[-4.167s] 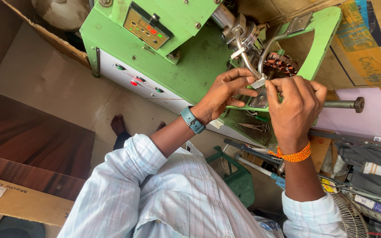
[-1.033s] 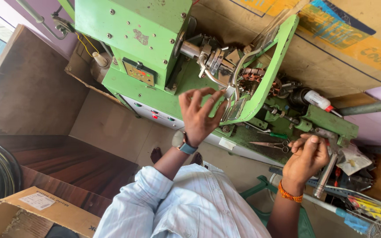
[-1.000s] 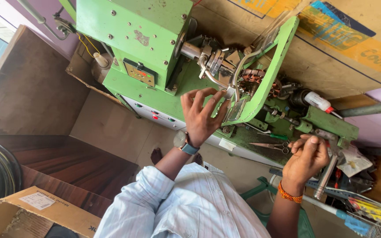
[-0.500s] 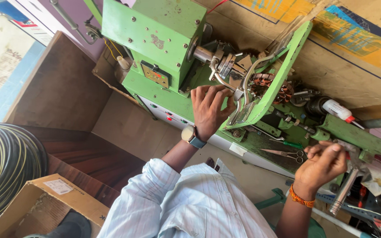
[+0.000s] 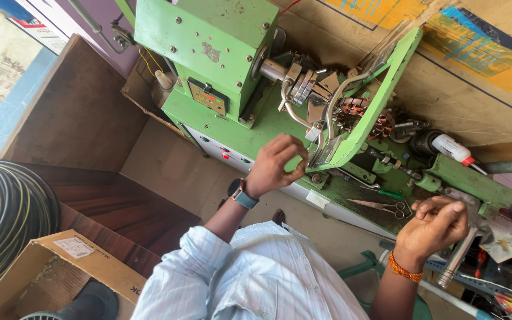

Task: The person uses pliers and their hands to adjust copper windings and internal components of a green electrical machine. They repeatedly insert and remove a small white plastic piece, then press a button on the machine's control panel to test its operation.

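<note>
A green winding machine [image 5: 208, 53] stands in front of me, with a copper-wound armature [image 5: 360, 115] mounted on its spindle. My left hand [image 5: 275, 163], a watch on its wrist, curls around the lower end of the green hinged guard frame [image 5: 380, 89] that arches over the armature. My right hand [image 5: 435, 224], an orange thread band on its wrist, is closed around the top of a metal crank handle [image 5: 457, 256] at the machine's right end.
Scissors [image 5: 380, 205] and a green-handled screwdriver [image 5: 389, 194] lie on the machine bed. A white bottle with a red cap [image 5: 453, 148] rests behind them. A coil of black cable [image 5: 1, 219] and a cardboard box [image 5: 60, 266] sit at the lower left.
My left hand slid down the guard frame and its fingers curled shut around the frame's lower end. My right hand stayed on the crank handle. The view shifted right and down.
</note>
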